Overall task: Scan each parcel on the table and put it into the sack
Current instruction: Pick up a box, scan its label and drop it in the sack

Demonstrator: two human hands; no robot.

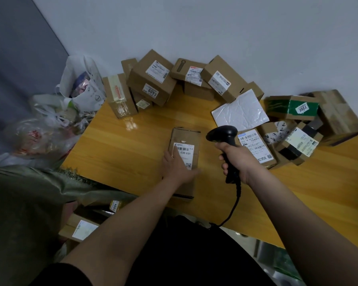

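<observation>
Right hand (237,162) is wrapped tight around the grip of a black handheld barcode scanner (225,141), head aimed left and down toward the flat cardboard parcel (185,141) lying near the front edge of the wooden table (122,145). The scanner's coiled cable (234,205) drops off the table's near edge.

Left hand (179,165) lies flat on that parcel with fingers mostly straight, palm pressing the near half and partly covering its white shipping label (185,152). What I can read there is a barcode and "-038-E01", plus a QR code lower down; the rest is too small.

Just right of the scanner sits another box with a big white label (256,146), barcodes on it, text not legible. Behind it is a white padded mailer (241,113). Further right, a box wrapped in green tape (291,108) has a sticker reading "7202".

Along the wall there's a heap of brown cartons; one (153,87) carries a tag reading "8093".

Down at lower left the olive-green sack (29,195) gapes open beside the table, with boxes already inside, one (114,206) tagged "4003". Plastic bags (79,85) pile up beyond the table's left end.
</observation>
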